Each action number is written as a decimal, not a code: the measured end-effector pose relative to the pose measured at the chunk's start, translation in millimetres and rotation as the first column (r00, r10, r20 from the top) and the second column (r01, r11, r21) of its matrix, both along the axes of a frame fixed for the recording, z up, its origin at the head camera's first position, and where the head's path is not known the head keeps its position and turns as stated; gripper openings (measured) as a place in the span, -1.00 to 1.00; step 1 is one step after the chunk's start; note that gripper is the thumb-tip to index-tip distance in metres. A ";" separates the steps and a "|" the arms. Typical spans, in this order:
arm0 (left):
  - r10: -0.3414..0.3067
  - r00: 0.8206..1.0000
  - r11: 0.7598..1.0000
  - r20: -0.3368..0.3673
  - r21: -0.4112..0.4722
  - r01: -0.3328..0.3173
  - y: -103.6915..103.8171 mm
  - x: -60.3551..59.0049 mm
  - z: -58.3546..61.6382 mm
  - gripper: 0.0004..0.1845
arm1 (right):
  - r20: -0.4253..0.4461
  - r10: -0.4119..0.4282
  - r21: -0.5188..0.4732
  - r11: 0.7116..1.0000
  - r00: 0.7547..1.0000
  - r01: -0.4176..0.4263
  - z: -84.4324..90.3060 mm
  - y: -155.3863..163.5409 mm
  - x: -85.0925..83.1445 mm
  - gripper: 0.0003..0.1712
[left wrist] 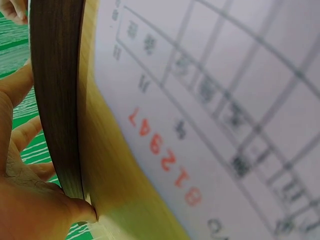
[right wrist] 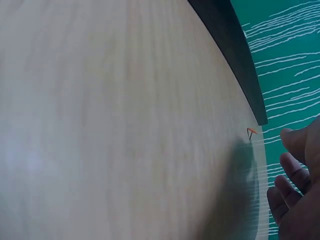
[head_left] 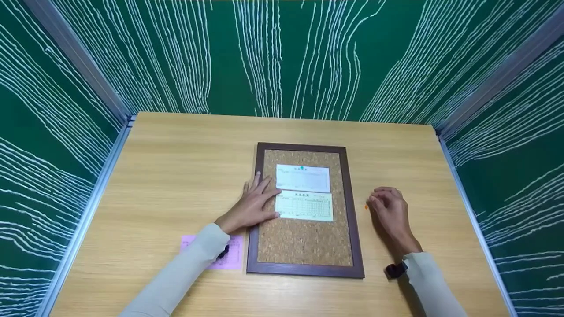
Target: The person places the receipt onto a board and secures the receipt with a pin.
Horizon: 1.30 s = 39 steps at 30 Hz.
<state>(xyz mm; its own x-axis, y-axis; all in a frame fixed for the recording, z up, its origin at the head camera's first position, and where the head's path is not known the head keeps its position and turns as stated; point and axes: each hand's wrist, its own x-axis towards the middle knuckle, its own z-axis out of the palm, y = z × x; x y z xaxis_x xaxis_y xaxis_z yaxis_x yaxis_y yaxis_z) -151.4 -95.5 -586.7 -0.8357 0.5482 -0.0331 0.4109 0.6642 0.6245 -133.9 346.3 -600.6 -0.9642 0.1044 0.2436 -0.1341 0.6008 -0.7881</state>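
Note:
A cork board (head_left: 304,242) with a dark brown frame lies on the table. Two printed slips rest on it: a white slip (head_left: 303,180) with a green pushpin (head_left: 302,167) at its top, and below that a pale green slip (head_left: 304,207). Spread over the board's left edge, my left hand (head_left: 253,207) touches the green slip's left side with its thumb and a fingertip. My right hand (head_left: 392,215) is beside the board on the right, fingers loosely bent with nothing between them. Close to its fingertips an orange pushpin (right wrist: 252,131) lies on the table, apart from the hand.
A pink slip (head_left: 231,257) lies on the wooden table (head_left: 185,163) left of the board, partly covered by my left forearm. Green panels (head_left: 291,57) with white wavy lines stand around the table's back and sides.

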 end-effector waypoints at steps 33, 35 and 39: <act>-0.010 1.000 1.000 -0.008 0.018 0.010 -0.5 -0.3 -0.5 -0.24 | -0.028 0.097 -0.081 0.992 0.995 -0.099 14.3 -30.6 -7.3 -0.92; -0.010 1.000 1.000 -0.011 0.019 0.011 -0.5 -0.7 -0.6 -0.24 | -0.021 0.096 -0.075 0.992 0.995 -0.098 14.5 -31.5 -8.3 -0.93; -0.012 1.000 1.000 -0.013 0.029 0.013 -0.6 -0.9 -0.8 -0.24 | -0.017 0.108 -0.068 0.992 0.994 -0.109 15.0 -33.6 -10.3 -0.94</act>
<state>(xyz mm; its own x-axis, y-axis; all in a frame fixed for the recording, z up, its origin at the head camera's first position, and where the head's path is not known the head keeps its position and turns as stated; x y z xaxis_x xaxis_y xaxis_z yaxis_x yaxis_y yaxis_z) -152.3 -96.1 -587.5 -0.8291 0.5591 -0.0063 0.4274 0.6409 0.6376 -144.2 312.6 -585.6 -0.9676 0.0161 0.2521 -0.2061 0.5266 -0.8247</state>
